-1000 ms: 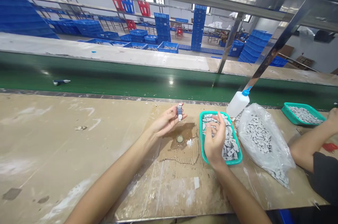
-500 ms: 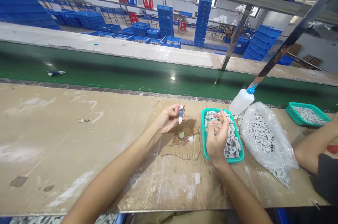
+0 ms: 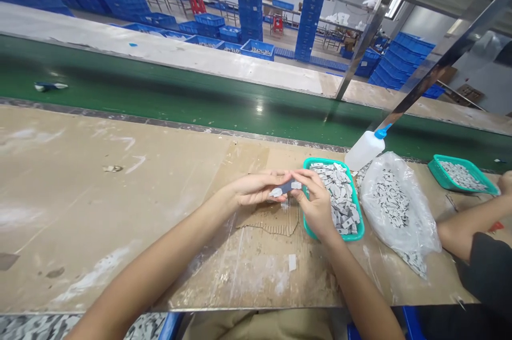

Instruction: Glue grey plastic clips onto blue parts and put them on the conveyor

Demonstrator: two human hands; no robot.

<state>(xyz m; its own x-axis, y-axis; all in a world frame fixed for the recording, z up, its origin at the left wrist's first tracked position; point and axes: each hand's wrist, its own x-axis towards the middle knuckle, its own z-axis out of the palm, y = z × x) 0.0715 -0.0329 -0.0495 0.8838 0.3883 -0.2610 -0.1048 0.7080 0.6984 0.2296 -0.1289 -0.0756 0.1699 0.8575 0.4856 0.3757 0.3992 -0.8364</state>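
Between both hands is a small dark grey-blue plastic part [image 3: 286, 187] with white ends, held just above the cardboard piece on the table. My left hand [image 3: 254, 189] grips it from the left, thumb and fingers closed round it. From the other side, my right hand [image 3: 319, 204] pinches its right-hand white end. Just right of my right hand stands a green basket [image 3: 353, 237] filled with small grey and white pieces. The torn cardboard piece [image 3: 272, 221] lies under the hands, partly hidden by them.
A white squeeze bottle [image 3: 364, 151] with a blue cap stands behind a clear bag [image 3: 426, 228] of small pieces. Another green basket [image 3: 440, 174] and a co-worker's arm [image 3: 464, 225] are at right. A green conveyor belt [image 3: 200, 100] runs along the back, carrying a small part [image 3: 50, 86].
My right hand has moved left from over the green basket and now grips the part with my left hand. The part has turned from upright to nearly level. The belt part has shifted left.
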